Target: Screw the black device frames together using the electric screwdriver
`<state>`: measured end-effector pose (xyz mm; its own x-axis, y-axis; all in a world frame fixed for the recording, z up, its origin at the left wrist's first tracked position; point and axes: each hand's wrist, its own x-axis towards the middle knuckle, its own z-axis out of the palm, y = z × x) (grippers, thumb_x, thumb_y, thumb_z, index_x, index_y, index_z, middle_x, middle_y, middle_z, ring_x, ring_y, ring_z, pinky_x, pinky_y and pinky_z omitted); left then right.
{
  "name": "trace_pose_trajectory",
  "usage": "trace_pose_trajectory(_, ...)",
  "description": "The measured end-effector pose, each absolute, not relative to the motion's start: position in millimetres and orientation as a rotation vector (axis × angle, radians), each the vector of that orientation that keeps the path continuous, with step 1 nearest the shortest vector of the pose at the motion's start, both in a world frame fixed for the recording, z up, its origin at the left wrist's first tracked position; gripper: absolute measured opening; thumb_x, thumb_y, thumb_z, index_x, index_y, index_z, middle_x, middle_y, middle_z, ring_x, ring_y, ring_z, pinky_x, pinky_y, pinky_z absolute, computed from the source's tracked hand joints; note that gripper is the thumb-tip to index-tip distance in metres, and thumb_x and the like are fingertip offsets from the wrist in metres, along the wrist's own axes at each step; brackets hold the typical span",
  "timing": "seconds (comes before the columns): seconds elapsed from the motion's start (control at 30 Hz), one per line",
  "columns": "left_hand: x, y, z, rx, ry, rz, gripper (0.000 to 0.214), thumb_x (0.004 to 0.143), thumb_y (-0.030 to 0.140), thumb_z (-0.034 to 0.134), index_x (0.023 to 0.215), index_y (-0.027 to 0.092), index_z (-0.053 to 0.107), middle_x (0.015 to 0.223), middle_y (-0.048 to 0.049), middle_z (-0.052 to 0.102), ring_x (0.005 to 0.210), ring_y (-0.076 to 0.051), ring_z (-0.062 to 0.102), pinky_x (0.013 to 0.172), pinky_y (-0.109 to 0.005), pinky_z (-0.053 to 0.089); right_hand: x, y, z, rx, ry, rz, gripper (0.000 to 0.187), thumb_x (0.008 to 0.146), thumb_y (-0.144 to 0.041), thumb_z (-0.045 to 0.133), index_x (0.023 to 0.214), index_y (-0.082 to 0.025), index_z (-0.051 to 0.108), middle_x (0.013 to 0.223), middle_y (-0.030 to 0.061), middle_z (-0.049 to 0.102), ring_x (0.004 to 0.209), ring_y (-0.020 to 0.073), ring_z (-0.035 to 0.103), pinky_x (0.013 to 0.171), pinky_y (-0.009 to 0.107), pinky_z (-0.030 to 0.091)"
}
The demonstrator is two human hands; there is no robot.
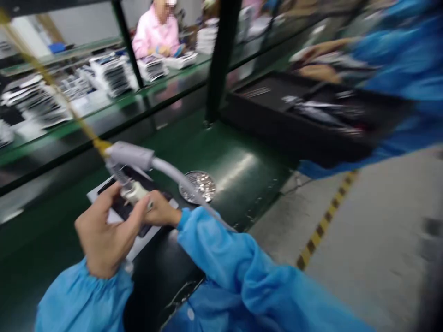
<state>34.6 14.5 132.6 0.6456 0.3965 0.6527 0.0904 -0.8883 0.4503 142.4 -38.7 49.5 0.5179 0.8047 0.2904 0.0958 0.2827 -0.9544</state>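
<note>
My left hand (105,226) is closed, its thumb and fingers pinching a small cream-white part (138,193). From the other side my right hand (161,210) grips the same part; its fingertips are partly hidden behind my left thumb. Just above them hangs a light-grey cylindrical tool (131,155) on a yellow cord (83,124), with a grey hose (175,174) running off to the right. Its clear, narrow lower end (119,174) comes down to the cream-white part; blur hides whether they join. Under my hands, a dark flat panel (119,207) lies over a white sheet (140,246).
A round dish (197,186) of small shiny metal pieces stands on the green bench (228,170). Further right, a co-worker's blue sleeve (391,60) reaches over a black tray (294,120). Behind a dark green post (221,64), a person in pink (157,32) sits beside stacked trays (116,74).
</note>
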Motion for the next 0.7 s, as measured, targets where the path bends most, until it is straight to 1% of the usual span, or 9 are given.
trace_pose_trajectory(0.03, 33.2, 9.9, 137.5, 2.503, 0.409, 1.134, 0.043, 0.078, 0.038, 0.072, 0.113, 0.015, 0.065, 0.103, -0.0048, 0.07, 0.089, -0.021, 0.068, 0.082, -0.032, 0.057, 142.1, -40.5, 45.8, -1.177, -0.914, 0.545, 0.015, 0.07, -0.015, 0.071, 0.071, -0.013, 0.056, 0.069, -0.0022, 0.057, 0.064, 0.0092, 0.051, 0.06, 0.018, 0.042)
trace_pose_trajectory(0.1, 36.3, 1.9, 144.5, 2.503, 0.408, 1.132, 0.041, 0.078, 0.035, 0.072, 0.112, 0.014, 0.065, 0.101, -0.0036, 0.07, 0.086, -0.019, 0.068, 0.078, -0.029, 0.058, 140.6, -43.4, 41.7, -1.127, -0.936, 0.542, 0.018, 0.071, -0.023, 0.07, 0.071, -0.013, 0.055, 0.069, -0.0013, 0.056, 0.062, 0.0088, 0.05, 0.06, 0.019, 0.043)
trace_pose_trajectory(0.23, 40.4, -8.3, 150.0, 2.523, 0.388, 1.082, 0.038, 0.077, 0.029, 0.072, 0.112, 0.019, 0.063, 0.101, -0.0032, 0.07, 0.082, -0.018, 0.067, 0.074, -0.031, 0.059, 136.6, -49.7, 45.1, -1.095, -0.934, 0.562, 0.034, 0.07, -0.039, 0.072, 0.067, -0.014, 0.049, 0.063, -0.0019, 0.052, 0.06, 0.008, 0.048, 0.058, 0.019, 0.042)
trace_pose_trajectory(0.33, 37.8, -10.7, 148.6, 2.543, 0.355, 1.084, 0.039, 0.075, 0.028, 0.074, 0.111, 0.018, 0.062, 0.099, -0.0036, 0.07, 0.078, -0.018, 0.067, 0.073, -0.033, 0.059, 136.4, -52.4, 47.7, -1.093, -0.929, 0.604, 0.041, 0.066, -0.047, 0.075, 0.069, -0.016, 0.049, 0.064, -0.0009, 0.056, 0.059, 0.0087, 0.048, 0.058, 0.02, 0.044)
trace_pose_trajectory(0.47, 36.5, -8.5, 145.1, 2.54, 0.346, 1.074, 0.042, 0.074, 0.029, 0.075, 0.112, 0.019, 0.062, 0.099, -0.0026, 0.07, 0.085, -0.018, 0.067, 0.077, -0.031, 0.057, 137.8, -52.3, 45.6, -1.079, -0.956, 0.613, 0.041, 0.067, -0.049, 0.075, 0.072, -0.016, 0.053, 0.064, -0.0004, 0.057, 0.058, 0.0097, 0.05, 0.058, 0.021, 0.045)
trace_pose_trajectory(0.6, 37.4, -5.8, 144.7, 2.538, 0.339, 1.076, 0.039, 0.074, 0.029, 0.075, 0.11, 0.019, 0.063, 0.098, -0.0027, 0.071, 0.085, -0.018, 0.067, 0.077, -0.03, 0.056, 138.0, -51.4, 42.9, -1.051, -0.994, 0.627, 0.036, 0.071, -0.047, 0.074, 0.076, -0.015, 0.058, 0.066, 0.0004, 0.059, 0.06, 0.0105, 0.053, 0.059, 0.021, 0.046)
trace_pose_trajectory(0.7, 37.2, -4.3, 145.2, 2.538, 0.35, 1.098, 0.038, 0.074, 0.029, 0.075, 0.109, 0.018, 0.064, 0.098, -0.0033, 0.071, 0.087, -0.019, 0.067, 0.078, -0.03, 0.055, 138.3, -51.0, 43.2, -1.025, -1.02, 0.668, 0.038, 0.072, -0.048, 0.073, 0.079, -0.014, 0.06, 0.068, 0.0018, 0.061, 0.063, 0.012, 0.057, 0.063, 0.023, 0.05)
